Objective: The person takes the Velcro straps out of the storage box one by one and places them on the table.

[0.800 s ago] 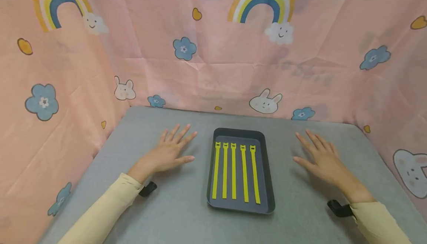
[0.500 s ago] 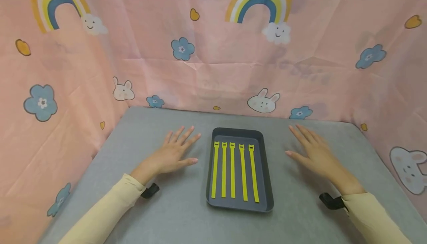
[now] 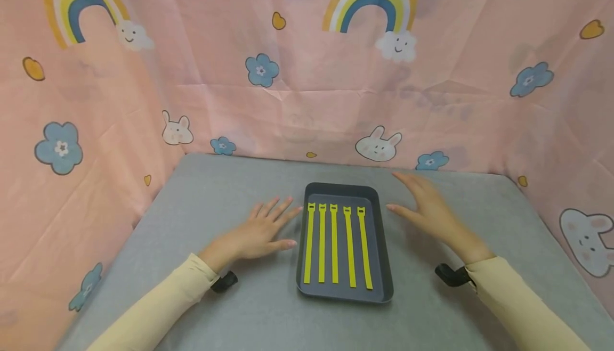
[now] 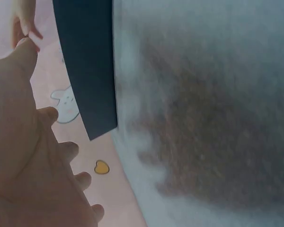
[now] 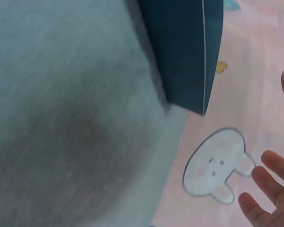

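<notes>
The fingers of the left hand [image 3: 261, 236] are straight and spread, holding nothing, just beside the tray [image 3: 383, 244]; those of the right hand [image 3: 431, 212] are extended with the thumb apart, also holding nothing. The tray lies on the table [image 3: 259, 313] between the hands, five yellow straps [image 3: 334, 244] lined up inside. With a hand either side, even, gentle contact on both long walls would likely keep the straps from sliding. Only the head view shows the straps; the left wrist view adds a hand-shaped shadow [image 4: 217, 132], suggesting the palm is raised

The tray [image 3: 342, 255] looks smooth and matt.
</notes>
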Demonstrator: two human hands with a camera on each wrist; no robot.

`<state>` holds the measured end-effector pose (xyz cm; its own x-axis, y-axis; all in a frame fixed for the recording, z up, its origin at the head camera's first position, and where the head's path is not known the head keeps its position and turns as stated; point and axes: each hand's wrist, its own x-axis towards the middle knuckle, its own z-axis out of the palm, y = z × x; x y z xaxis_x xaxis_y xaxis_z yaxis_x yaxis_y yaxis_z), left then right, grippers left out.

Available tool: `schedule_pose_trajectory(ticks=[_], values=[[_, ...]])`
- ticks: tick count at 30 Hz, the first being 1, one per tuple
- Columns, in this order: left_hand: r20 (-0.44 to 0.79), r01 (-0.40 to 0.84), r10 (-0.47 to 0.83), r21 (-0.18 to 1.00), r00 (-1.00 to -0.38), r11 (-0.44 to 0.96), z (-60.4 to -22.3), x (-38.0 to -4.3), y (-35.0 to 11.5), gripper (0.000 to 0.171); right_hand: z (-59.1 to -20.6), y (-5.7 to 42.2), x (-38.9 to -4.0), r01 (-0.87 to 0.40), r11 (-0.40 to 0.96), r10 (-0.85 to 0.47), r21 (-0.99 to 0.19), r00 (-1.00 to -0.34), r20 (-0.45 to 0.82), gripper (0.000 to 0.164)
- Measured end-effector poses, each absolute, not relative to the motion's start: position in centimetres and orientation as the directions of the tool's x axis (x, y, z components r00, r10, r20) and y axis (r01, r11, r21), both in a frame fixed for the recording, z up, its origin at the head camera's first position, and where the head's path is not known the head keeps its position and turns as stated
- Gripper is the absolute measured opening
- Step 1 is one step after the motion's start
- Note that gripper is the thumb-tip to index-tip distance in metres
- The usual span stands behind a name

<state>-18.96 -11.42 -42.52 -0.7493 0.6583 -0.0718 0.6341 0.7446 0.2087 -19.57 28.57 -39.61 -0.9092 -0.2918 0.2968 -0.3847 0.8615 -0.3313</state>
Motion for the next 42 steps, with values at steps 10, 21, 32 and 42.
schedule_pose_trajectory(ticks=[10,21,32,42], values=[[-0.103,0.657,0.686,0.215,-0.721,0.723,-43.0,-18.2,-10.3,0.079,-39.2,25.9,-20.6,-0.420,0.833,-0.322,-0.360,-0.898,0.301,0.080],[-0.149,0.630,0.669,0.241,-0.728,0.739,-42.8,-17.6,-9.8,0.084,-38.7,23.1,-21.3,-0.425,0.828,-0.357,-0.366,-0.903,0.241,0.078],[-0.176,0.595,0.642,0.255,-0.746,0.762,-42.7,-17.3,-9.5,0.084,-38.4,21.3,-22.3,-0.410,0.802,-0.368,-0.434,-0.912,0.181,0.079],[-0.173,0.591,0.636,0.249,-0.752,0.767,-42.7,-17.3,-9.4,0.087,-38.2,19.2,-23.0,-0.389,0.732,-0.368,-0.560,-0.917,0.156,0.075]])
